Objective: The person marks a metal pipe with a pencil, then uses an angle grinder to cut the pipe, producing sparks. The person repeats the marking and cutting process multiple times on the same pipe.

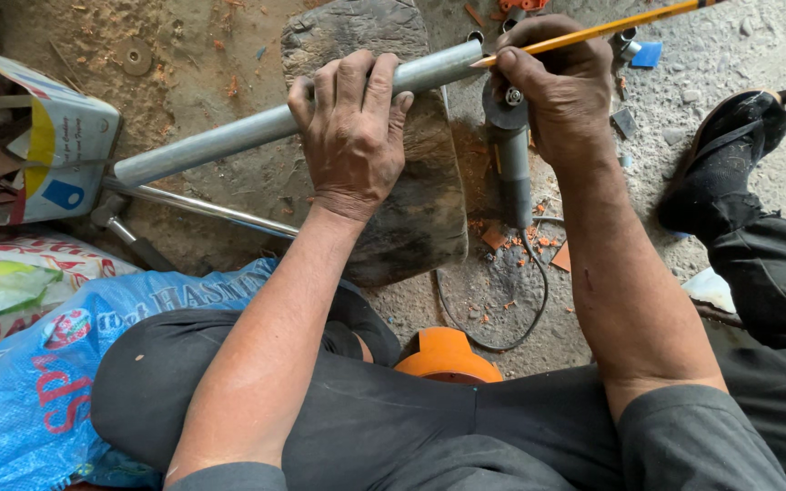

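Seen from the head camera: left hand (pixel 349 136) clamped palm-down over a grey metal pipe (pixel 229 138), pressing it against a dark flat stone (pixel 420 218) on the dusty floor (pixel 730 55); right hand (pixel 557 86) pinching a yellow pencil (pixel 611 27), tip touching the pipe near its open end. Probably rigid and fairly light, being a thin-walled tube, but smooth and round, so apt to roll or slip on the stone unless pinned from above (as here). Best held mid-length, close to the marked spot, fingers wrapped over the top. Just beneath the right hand, an angle grinder (pixel 513 155) lying on the floor, cord trailing. Further left, a thinner metal rod (pixel 202 207), a cardboard box (pixel 47 136) and a blue woven sack (pixel 38 382).
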